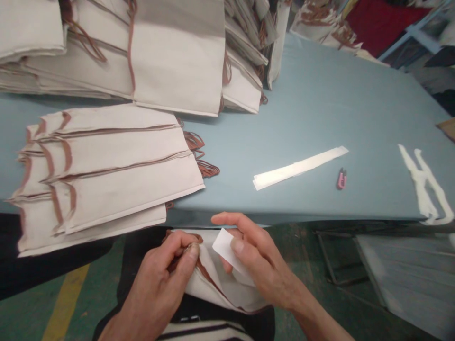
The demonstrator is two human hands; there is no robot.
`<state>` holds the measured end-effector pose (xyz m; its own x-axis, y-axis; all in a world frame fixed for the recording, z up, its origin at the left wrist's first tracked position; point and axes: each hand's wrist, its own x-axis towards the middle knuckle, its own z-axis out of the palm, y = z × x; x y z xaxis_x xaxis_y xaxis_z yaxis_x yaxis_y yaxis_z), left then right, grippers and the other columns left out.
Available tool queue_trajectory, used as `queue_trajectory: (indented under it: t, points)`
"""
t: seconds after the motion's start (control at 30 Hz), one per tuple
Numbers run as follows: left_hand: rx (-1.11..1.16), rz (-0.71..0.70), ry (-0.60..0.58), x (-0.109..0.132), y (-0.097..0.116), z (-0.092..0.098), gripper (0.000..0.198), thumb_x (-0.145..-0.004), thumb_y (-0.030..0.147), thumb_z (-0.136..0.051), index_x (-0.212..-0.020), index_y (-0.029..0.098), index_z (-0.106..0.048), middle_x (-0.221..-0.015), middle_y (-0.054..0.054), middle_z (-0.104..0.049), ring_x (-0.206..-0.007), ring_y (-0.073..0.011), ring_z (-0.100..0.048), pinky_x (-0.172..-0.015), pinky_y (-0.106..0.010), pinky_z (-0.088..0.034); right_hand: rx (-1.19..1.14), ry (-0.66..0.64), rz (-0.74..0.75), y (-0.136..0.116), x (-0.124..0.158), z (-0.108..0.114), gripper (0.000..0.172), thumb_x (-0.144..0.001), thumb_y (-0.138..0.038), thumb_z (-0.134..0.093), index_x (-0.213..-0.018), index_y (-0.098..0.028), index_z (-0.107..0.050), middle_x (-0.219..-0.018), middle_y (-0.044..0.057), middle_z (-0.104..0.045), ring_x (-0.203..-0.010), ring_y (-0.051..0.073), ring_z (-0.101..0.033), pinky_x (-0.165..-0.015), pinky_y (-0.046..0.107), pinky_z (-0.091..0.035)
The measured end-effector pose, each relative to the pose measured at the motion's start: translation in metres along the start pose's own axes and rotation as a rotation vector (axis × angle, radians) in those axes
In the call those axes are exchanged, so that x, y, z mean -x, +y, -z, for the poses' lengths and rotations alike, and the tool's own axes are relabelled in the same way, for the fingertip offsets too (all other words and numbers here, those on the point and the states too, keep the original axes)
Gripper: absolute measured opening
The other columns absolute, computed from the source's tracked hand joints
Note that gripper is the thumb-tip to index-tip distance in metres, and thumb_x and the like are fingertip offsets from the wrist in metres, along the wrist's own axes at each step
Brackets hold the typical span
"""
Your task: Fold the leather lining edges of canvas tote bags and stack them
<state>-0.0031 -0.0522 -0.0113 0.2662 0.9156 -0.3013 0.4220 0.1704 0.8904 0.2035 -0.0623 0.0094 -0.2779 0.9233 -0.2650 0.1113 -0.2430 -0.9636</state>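
My left hand (159,272) pinches the brown-trimmed edge of a cream fabric piece (208,289) that lies across my lap, its opening gaping toward my right hand. Between the thumb and fingers of my right hand (258,258) is a small white strip (225,246), held just above the fabric, its lower end hidden by the hand. On the table edge beyond my hands, several cream fabric pieces with brown trim (131,161) lie overlapped in a fan, brown cords sticking out at their right end.
Large stacks of cream fabric pieces (177,57) fill the back left of the blue-green table (302,113). White strips (298,168), pink thread snips (341,179) and a white cut-out shape (424,184) lie to the right. A metal-framed grey surface (401,274) stands below.
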Motion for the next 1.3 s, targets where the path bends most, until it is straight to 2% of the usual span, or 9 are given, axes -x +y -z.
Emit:
queue_trajectory:
  t: [0.1,0.2,0.3,0.4,0.57,0.7,0.8,1.1,1.3]
  points:
    - [0.062,0.022,0.045,0.003,-0.004,-0.001,0.018,-0.098,0.037,-0.055,-0.093,0.023,-0.065,-0.06,0.005,-0.067,-0.05,-0.0143,-0.06,-0.049,-0.021,-0.043,0.16,0.062,0.02,0.0,0.0,-0.005,0.042,-0.099,-0.018,-0.05,-0.139,-0.021,-0.057,-0.071,-0.006,-0.059,-0.054,0.011,-0.046,-0.051,0.021,-0.036]
    - [0.095,-0.006,0.006,0.004,-0.007,0.001,0.018,-0.094,0.038,-0.058,-0.1,0.023,-0.066,-0.066,0.004,-0.069,-0.055,-0.0155,-0.064,-0.051,-0.021,-0.047,0.355,0.093,0.16,-0.002,-0.003,-0.01,0.045,-0.094,-0.014,-0.049,-0.138,-0.018,-0.057,-0.064,-0.008,-0.055,-0.051,0.012,-0.046,-0.052,0.023,-0.036]
    - [0.125,0.002,-0.06,0.003,-0.004,0.003,0.024,-0.09,0.043,-0.064,-0.1,0.022,-0.071,-0.069,0.003,-0.069,-0.06,-0.0159,-0.062,-0.054,-0.021,-0.048,0.505,0.089,0.25,-0.006,-0.004,-0.013,0.046,-0.095,-0.016,-0.046,-0.14,-0.016,-0.054,-0.066,-0.006,-0.063,-0.053,0.014,-0.054,-0.057,0.026,-0.042]
    - [0.186,0.027,-0.071,0.002,0.003,0.001,0.021,-0.089,0.041,-0.066,-0.084,0.021,-0.071,-0.058,0.006,-0.06,-0.05,-0.0118,-0.051,-0.048,-0.019,-0.041,0.6,0.083,0.234,-0.007,-0.003,-0.015,0.047,-0.096,-0.017,-0.046,-0.143,-0.016,-0.054,-0.079,0.0,-0.074,-0.065,0.017,-0.065,-0.068,0.029,-0.049]
    - [0.264,0.032,-0.086,0.002,0.005,0.0,0.031,-0.095,0.042,-0.061,-0.073,0.02,-0.065,-0.053,0.007,-0.055,-0.046,-0.0096,-0.045,-0.045,-0.018,-0.035,0.408,0.041,0.066,-0.011,-0.002,-0.011,0.039,-0.098,-0.026,-0.056,-0.137,-0.019,-0.061,-0.075,-0.004,-0.069,-0.066,0.015,-0.064,-0.066,0.025,-0.048]
    - [0.242,0.034,-0.088,0.005,0.006,0.002,0.032,-0.095,0.041,-0.061,-0.072,0.019,-0.067,-0.054,0.006,-0.055,-0.048,-0.0099,-0.044,-0.046,-0.019,-0.034,0.262,0.008,-0.108,-0.016,-0.004,-0.011,0.013,-0.095,-0.032,-0.067,-0.1,-0.02,-0.071,-0.07,-0.005,-0.065,-0.063,0.012,-0.058,-0.062,0.022,-0.043]
    - [0.25,0.144,-0.062,0.008,0.013,0.003,0.032,-0.094,0.044,-0.059,-0.073,0.02,-0.066,-0.054,0.005,-0.059,-0.05,-0.0111,-0.048,-0.05,-0.02,-0.037,0.227,0.044,-0.184,-0.015,-0.007,-0.013,0.019,-0.097,-0.031,-0.064,-0.082,-0.019,-0.066,-0.063,-0.006,-0.057,-0.058,0.01,-0.049,-0.055,0.021,-0.037]
    - [0.208,0.264,0.021,0.007,0.024,0.004,0.03,-0.085,0.045,-0.063,-0.067,0.021,-0.06,-0.052,0.006,-0.053,-0.051,-0.0116,-0.042,-0.049,-0.022,-0.031,0.171,0.021,-0.252,-0.013,-0.008,-0.011,0.018,-0.096,-0.033,-0.064,-0.084,-0.019,-0.066,-0.067,-0.007,-0.052,-0.057,0.008,-0.04,-0.052,0.019,-0.031]
    - [0.23,0.288,0.008,0.008,0.021,0.002,0.031,-0.087,0.048,-0.06,-0.069,0.023,-0.059,-0.052,0.005,-0.059,-0.05,-0.0131,-0.048,-0.051,-0.023,-0.035,0.126,0.022,-0.243,-0.009,-0.008,-0.011,0.022,-0.098,-0.036,-0.061,-0.084,-0.019,-0.065,-0.065,-0.008,-0.049,-0.055,0.008,-0.037,-0.051,0.02,-0.03]
